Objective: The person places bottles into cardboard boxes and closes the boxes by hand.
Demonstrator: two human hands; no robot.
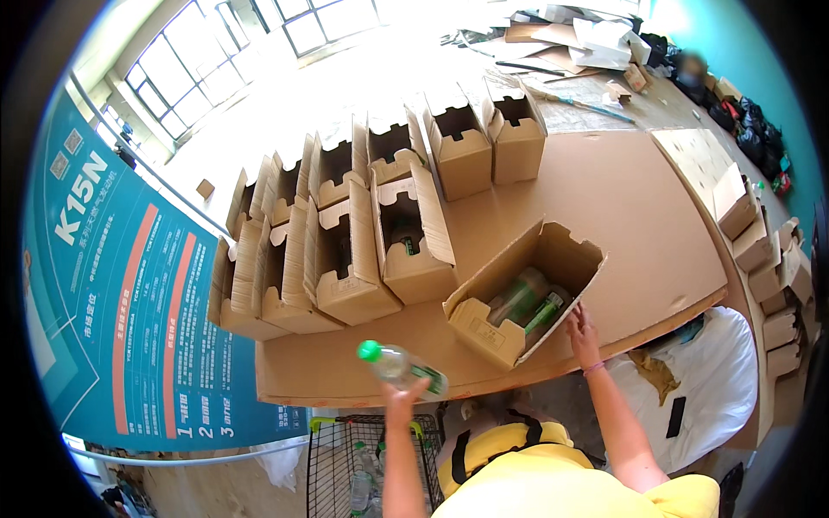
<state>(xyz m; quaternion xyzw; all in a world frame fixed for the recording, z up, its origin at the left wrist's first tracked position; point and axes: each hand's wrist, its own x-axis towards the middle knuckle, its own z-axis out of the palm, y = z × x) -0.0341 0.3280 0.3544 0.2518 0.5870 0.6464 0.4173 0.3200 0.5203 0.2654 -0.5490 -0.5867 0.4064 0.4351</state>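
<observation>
My left hand (404, 395) is closed round a clear plastic bottle (394, 366) with a green cap and a dark green label, tilted over the table's near edge. To its right, an opened cardboard box (489, 338) stands at an angle on the cardboard-covered table (604, 207). Inside that box lie green-labelled bottles (542, 314). My right hand (583, 334) rests against the outside of the box's right wall, with the fingers apart.
Two rows of opened cardboard boxes (350, 289) stand at the table's left and back. Below the near edge, a wire cart (332, 449) holds several bottles. A blue banner (129, 302) rises at left; a white sack (717, 371) and more boxes (756, 250) lie at right.
</observation>
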